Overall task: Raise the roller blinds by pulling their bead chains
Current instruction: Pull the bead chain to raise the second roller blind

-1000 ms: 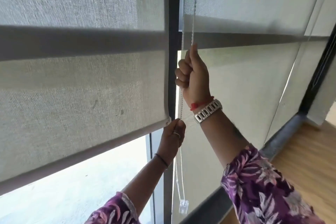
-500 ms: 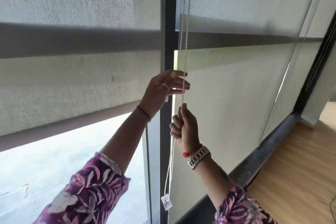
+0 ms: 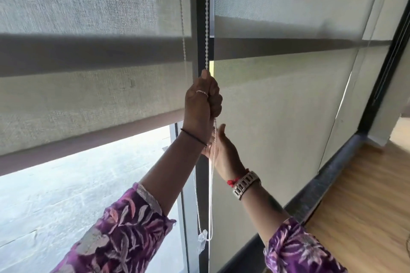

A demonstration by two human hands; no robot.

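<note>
A white bead chain (image 3: 207, 17) hangs in front of the dark window post, between two grey roller blinds. My left hand (image 3: 203, 99) is closed in a fist around the chain, about level with the raised blind's lower part. Just below it my right hand (image 3: 224, 150) is open, fingers apart, palm beside the chain, holding nothing. The chain's loop ends in a clear plastic weight (image 3: 202, 242) near the bottom. The left blind (image 3: 88, 95) is partly raised, and its bottom bar (image 3: 88, 144) leaves bright glass uncovered below. The right blind (image 3: 288, 106) hangs fully down.
The dark window post (image 3: 200, 6) stands between the two blinds. A dark sill (image 3: 332, 179) runs along the foot of the right blind, with wooden floor (image 3: 366, 206) beside it. A second thin chain (image 3: 182, 17) hangs over the left blind.
My left hand has closed on the chain and come down it. My right hand has let go and opened below it. The left blind's bottom bar now sits lower in view.
</note>
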